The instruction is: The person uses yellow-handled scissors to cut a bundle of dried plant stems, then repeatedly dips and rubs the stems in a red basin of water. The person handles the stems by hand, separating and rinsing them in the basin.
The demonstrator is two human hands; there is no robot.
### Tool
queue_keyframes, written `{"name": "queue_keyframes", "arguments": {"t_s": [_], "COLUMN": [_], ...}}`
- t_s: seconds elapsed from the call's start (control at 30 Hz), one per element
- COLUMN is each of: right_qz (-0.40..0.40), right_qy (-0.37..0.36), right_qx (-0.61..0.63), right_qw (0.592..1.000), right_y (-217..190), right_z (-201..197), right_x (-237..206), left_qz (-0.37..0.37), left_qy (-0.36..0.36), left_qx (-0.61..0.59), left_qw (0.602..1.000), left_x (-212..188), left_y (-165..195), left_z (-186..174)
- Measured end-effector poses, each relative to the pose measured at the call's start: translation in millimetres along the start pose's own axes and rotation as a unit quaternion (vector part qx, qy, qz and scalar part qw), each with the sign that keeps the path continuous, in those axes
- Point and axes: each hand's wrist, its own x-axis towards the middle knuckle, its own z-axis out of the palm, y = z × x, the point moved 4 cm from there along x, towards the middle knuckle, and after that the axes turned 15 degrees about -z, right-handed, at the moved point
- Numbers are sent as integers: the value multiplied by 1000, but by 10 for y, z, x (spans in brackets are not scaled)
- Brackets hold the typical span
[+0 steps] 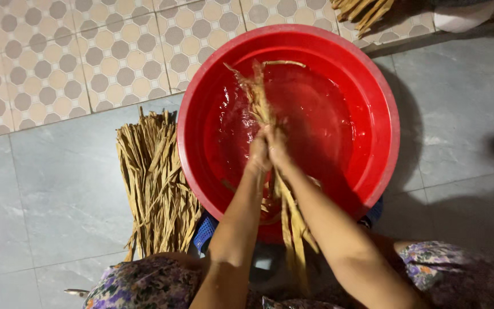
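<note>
— Over the red basin (201, 80): position of the strips?
— Wet strips (260, 100) clamped between left hand (257, 153) and right hand (277, 147), both pressed together, above the water.
— Surroundings?
— Dry bundle (155, 183) lies left on grey floor tiles (52, 194); patterned tiles (58, 57) beyond.

A big red tub (384, 109) with water sits on the floor (52, 194). The left hand (257, 155) and the right hand (277, 147) are pressed together over it, squeezing a bunch of wet brown strips (258, 97). A pile of dry strips (155, 183) lies just beside the tub.
</note>
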Motion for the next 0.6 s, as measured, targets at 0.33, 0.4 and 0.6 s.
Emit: {"name": "queue_keyframes", "arguments": {"t_s": [0.33,0.4,0.6], "right_qz": [319,290,174], "right_qy": [98,107,-88], "right_qx": [58,52,7], "right_qw": [941,950,981], "right_y": [385,300,333], "right_z": [-769,-739,-403], "right_x": [-142,-51,252], "left_qz": [95,31,68], "left_qy": [309,313,200], "left_qx": [445,450,527], "left_qw": [835,836,823], "left_x": [89,122,123], "left_y": [-251,-397,-594], "left_z": [-79,-153,22]}}
